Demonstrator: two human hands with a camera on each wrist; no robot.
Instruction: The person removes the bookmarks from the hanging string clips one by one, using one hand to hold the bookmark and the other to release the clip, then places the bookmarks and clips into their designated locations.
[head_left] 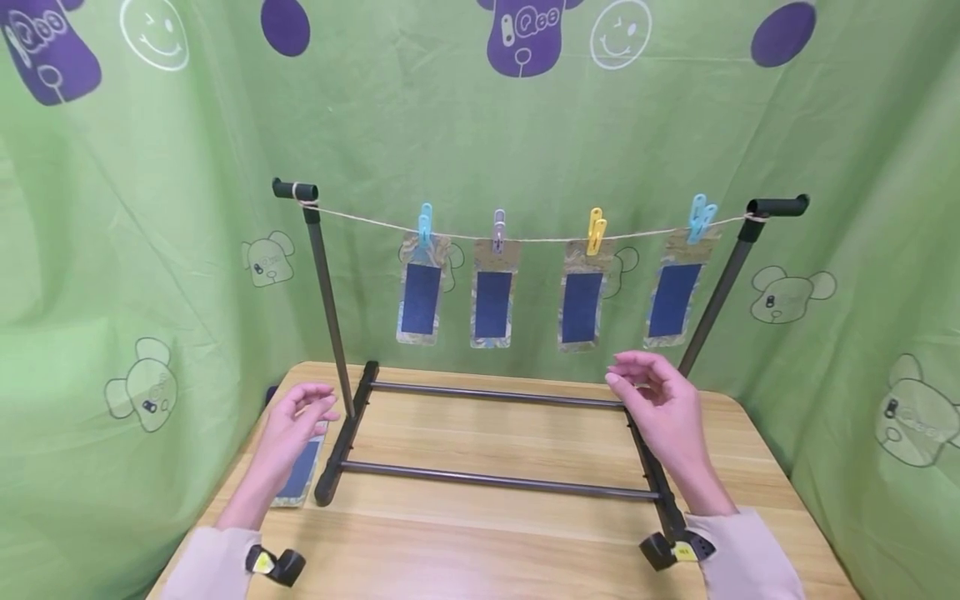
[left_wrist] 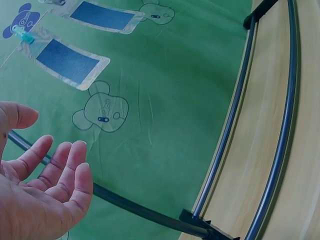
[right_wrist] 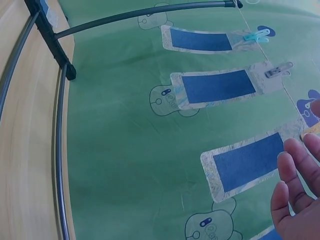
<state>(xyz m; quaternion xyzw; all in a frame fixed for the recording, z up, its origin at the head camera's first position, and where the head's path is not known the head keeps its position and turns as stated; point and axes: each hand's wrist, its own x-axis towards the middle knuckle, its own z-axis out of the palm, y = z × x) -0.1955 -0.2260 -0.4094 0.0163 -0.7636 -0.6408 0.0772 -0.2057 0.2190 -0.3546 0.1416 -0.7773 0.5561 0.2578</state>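
Note:
A thin string (head_left: 360, 218) stretches between two black posts, and several patterned strips with dark blue rectangles hang from it, the leftmost strip (head_left: 420, 298) under a light blue clothespin (head_left: 425, 223). Further along are a purple clothespin (head_left: 498, 231), a yellow clothespin (head_left: 596, 232) and another blue clothespin (head_left: 701, 218). My left hand (head_left: 300, 425) hovers by the left post with fingers loosely bent, holding nothing; the left wrist view shows its palm and fingers (left_wrist: 60, 170). Below the rightmost strip (head_left: 675, 300), my right hand (head_left: 663, 408) is raised, fingers loosely bent around nothing.
The rack's black base bars (head_left: 495, 481) lie on the wooden table (head_left: 450, 542). Another blue-and-patterned strip (head_left: 302, 475) rests at the table's left side, partly behind my left hand. A green printed curtain (head_left: 480, 142) surrounds the table.

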